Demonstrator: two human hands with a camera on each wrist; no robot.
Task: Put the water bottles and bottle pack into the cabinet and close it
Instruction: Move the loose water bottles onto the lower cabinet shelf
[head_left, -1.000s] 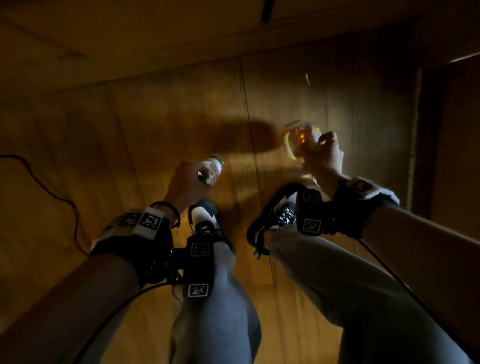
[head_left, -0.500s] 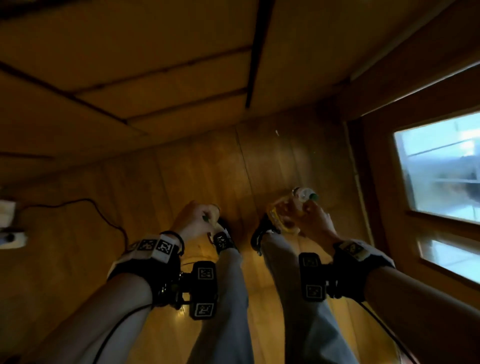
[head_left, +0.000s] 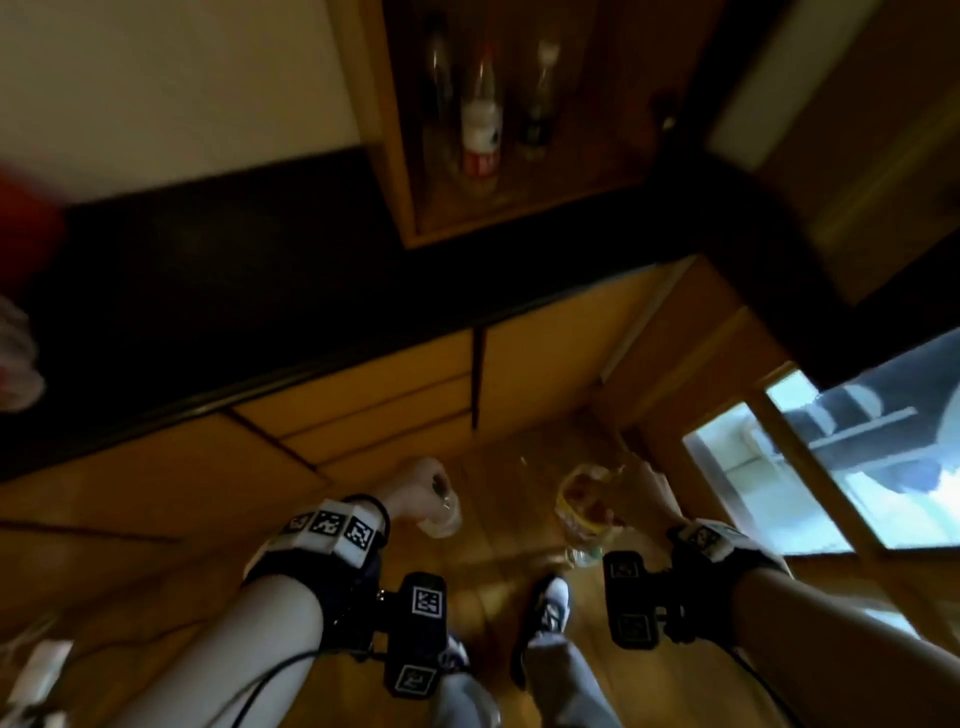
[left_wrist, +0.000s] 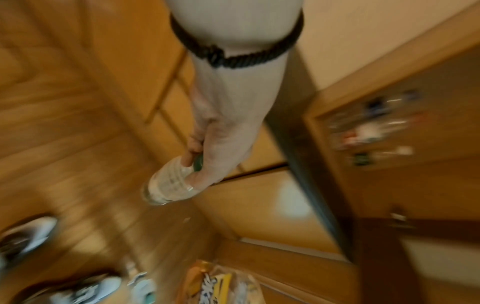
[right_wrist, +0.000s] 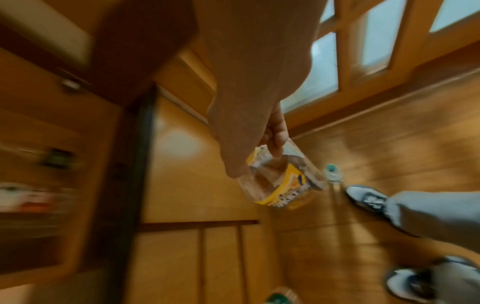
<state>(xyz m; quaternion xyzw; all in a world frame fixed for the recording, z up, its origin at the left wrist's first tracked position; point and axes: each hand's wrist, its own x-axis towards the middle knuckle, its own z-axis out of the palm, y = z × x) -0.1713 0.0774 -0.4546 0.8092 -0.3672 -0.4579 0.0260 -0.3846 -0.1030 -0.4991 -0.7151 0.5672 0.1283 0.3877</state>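
My left hand (head_left: 415, 488) grips a clear water bottle (head_left: 441, 514) near its green cap, and the bottle (left_wrist: 168, 183) hangs down from the left hand (left_wrist: 207, 156). My right hand (head_left: 644, 493) holds the bottle pack (head_left: 582, 504), clear plastic with a yellow printed wrap. In the right wrist view, the fingers (right_wrist: 275, 135) of the right hand curl round the top of the pack (right_wrist: 280, 185). Both hands are low, in front of my legs. High above them is the wooden cabinet (head_left: 395, 156), with several bottles (head_left: 483, 130) standing inside.
A dark counter (head_left: 260, 286) runs below the cabinet, with wooden drawers and doors (head_left: 389, 395) under it. A glazed wooden door (head_left: 831, 467) is at the right. My shoes (head_left: 550, 608) stand on the wooden floor (head_left: 498, 519). The wrist views are blurred.
The head view has swung up from the floor to the counter and cabinet. Both hands have risen from floor level, the left with the bottle and the right with the pack.
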